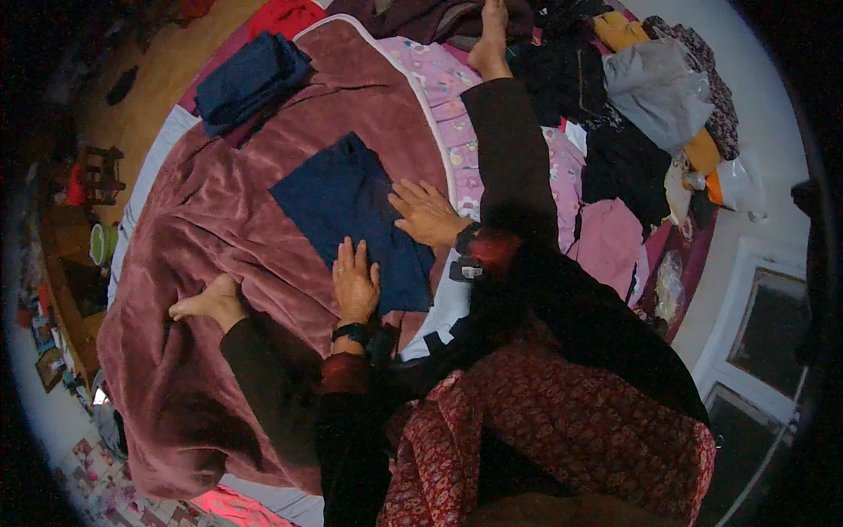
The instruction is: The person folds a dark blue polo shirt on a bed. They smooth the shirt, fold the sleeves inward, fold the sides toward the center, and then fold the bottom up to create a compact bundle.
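Observation:
A pair of dark blue trousers (342, 191), folded lengthwise, lies flat on a dusty-pink plush blanket (263, 230) between my outstretched legs. My left hand (356, 280) rests flat on the lower left edge of the trousers, its fingers slightly apart and a ring on one. On their right side lies my right hand (429, 214), palm down with spread fingers. Neither hand grips anything. Both wrists wear dark bands. Further up and to the left, a stack of folded dark blue clothing (250, 82) sits on the blanket's edge.
Pink floral bedding (454, 125) shows beside the blanket. Heaped clothes lie at the upper right, with black garments (625, 165), a pink garment (609, 244) and a grey plastic bag (658, 92). My feet (214, 304) rest on either side. A green-rimmed container (103, 244) stands at the left.

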The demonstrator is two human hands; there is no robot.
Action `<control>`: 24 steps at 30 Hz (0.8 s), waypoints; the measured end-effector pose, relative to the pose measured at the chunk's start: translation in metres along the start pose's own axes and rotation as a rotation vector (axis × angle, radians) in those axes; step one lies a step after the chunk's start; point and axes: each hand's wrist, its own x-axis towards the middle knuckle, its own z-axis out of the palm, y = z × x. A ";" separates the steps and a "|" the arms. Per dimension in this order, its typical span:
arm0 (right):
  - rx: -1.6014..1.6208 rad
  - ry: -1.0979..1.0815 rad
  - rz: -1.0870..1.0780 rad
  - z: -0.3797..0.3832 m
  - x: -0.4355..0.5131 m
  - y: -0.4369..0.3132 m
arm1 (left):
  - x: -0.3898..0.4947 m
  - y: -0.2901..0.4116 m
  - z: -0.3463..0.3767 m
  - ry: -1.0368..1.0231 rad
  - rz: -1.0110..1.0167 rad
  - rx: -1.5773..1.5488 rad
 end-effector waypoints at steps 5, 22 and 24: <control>-0.010 -0.022 0.046 0.004 -0.004 0.002 | 0.013 -0.003 -0.015 0.142 0.074 -0.144; -0.008 0.043 0.037 -0.003 0.013 0.005 | 0.219 -0.037 -0.077 -0.049 -0.073 0.128; 0.020 -0.037 0.059 -0.002 0.013 0.007 | 0.232 -0.039 -0.073 -0.225 -0.155 0.137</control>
